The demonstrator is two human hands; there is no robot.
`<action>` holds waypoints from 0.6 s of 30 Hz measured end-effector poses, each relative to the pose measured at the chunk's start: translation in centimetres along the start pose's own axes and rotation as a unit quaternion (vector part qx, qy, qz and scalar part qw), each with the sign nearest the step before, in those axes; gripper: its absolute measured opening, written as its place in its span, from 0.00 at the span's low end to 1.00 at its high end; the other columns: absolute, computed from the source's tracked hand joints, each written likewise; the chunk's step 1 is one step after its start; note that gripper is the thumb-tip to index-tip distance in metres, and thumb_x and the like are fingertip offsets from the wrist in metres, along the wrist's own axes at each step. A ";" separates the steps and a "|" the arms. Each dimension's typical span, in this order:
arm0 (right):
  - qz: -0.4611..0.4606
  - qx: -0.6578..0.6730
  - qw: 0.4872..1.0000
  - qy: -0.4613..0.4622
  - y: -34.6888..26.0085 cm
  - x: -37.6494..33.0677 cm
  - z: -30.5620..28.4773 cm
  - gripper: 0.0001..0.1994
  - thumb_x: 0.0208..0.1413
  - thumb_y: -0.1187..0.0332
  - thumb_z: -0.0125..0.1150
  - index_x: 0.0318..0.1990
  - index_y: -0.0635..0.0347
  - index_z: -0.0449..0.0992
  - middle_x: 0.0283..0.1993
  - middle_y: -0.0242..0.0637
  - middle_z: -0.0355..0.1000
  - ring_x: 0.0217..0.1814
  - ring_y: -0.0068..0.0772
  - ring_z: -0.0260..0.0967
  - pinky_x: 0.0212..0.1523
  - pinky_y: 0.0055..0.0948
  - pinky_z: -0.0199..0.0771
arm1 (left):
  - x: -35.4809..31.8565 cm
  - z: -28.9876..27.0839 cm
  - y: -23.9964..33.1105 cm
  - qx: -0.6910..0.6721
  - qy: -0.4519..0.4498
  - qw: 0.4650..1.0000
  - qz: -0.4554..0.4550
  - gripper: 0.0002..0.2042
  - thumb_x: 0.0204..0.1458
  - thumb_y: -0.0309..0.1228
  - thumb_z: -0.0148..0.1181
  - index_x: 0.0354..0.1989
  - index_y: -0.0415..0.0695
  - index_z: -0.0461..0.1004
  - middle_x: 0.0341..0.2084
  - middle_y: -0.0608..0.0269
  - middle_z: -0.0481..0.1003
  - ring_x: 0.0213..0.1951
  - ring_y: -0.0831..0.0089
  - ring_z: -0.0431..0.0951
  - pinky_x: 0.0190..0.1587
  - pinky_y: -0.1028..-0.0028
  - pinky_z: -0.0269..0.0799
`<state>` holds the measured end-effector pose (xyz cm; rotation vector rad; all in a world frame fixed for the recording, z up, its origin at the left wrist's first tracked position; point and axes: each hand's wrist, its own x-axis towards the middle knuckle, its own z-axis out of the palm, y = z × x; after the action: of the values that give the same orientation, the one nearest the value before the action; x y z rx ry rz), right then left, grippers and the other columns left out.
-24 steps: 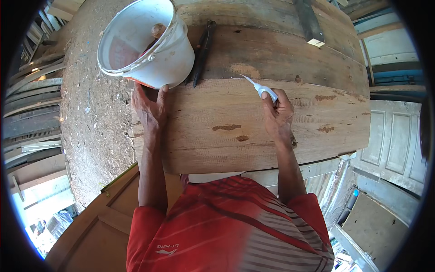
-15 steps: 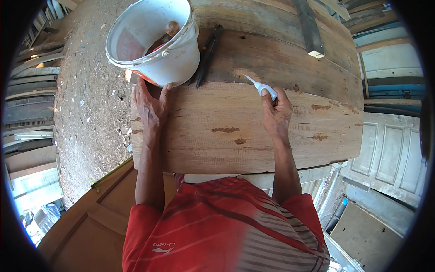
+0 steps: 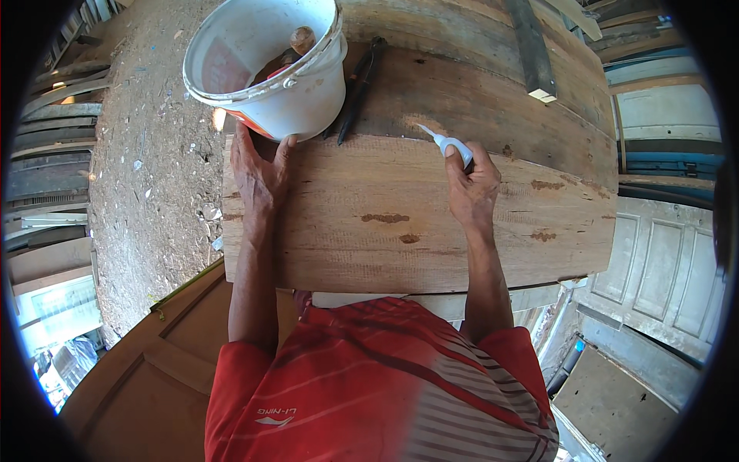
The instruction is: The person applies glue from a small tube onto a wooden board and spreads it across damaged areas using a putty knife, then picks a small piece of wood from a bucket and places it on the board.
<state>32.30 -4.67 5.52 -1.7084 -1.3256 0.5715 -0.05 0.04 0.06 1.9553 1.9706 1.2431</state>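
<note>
1. bottle (image 3: 460,156), small and white with a thin pointed spout (image 3: 427,130), is over the wooden boards (image 3: 331,258), to the right of the bucket (image 3: 308,96). its spout points away from the person and to the left; whether the tip touches the wood cannot be told.
2. right hand (image 3: 473,185) is closed around the bottle, gripping it.
3. left hand (image 3: 260,177) is spread, thumb and fingers apart, touching the lower near side of the bucket.
4. the bucket is white with an orange patch (image 3: 250,123) low on its side. inside are a round brown knob (image 3: 303,38) and something red, partly hidden.
5. dark pliers (image 3: 359,96) lie just right of the bucket.
6. brown stains (image 3: 385,218) mark the near board between the forearms.
7. a dark beam (image 3: 531,50) with a pale end lies farther off, to the right.
8. a pale panelled door (image 3: 654,262) shows beyond the boards at the right.
</note>
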 end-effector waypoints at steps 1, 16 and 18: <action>-0.003 -0.001 1.000 0.001 -0.1 0.0 0.0 0.10 0.64 0.66 0.66 0.37 0.65 0.76 0.23 0.31 0.66 0.26 0.18 0.58 0.27 0.26 0.63 | 0.1 -0.1 0.3 -0.012 -0.006 1.000 -0.005 0.40 0.57 0.49 0.70 0.70 0.35 0.61 0.58 0.37 0.73 0.61 0.42 0.72 0.62 0.51 0.67; 0.003 -0.009 1.000 -0.001 0.0 0.4 0.0 0.09 0.64 0.67 0.65 0.38 0.65 0.76 0.24 0.34 0.67 0.27 0.20 0.60 0.28 0.27 0.65 | 0.0 -0.1 0.2 -0.013 -0.004 1.000 -0.006 0.41 0.57 0.47 0.71 0.71 0.34 0.59 0.61 0.36 0.71 0.64 0.43 0.71 0.65 0.53 0.66; 0.004 -0.006 1.000 -0.001 -0.1 0.5 0.0 0.09 0.63 0.67 0.65 0.38 0.65 0.76 0.24 0.35 0.68 0.27 0.20 0.60 0.29 0.27 0.66 | 0.0 0.0 0.1 -0.008 -0.001 1.000 -0.002 0.41 0.57 0.47 0.70 0.71 0.34 0.59 0.62 0.36 0.71 0.64 0.43 0.71 0.65 0.53 0.66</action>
<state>32.43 -4.23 5.64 -1.7249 -1.3269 0.5721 -0.01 -0.02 0.09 1.9435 1.9568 1.2512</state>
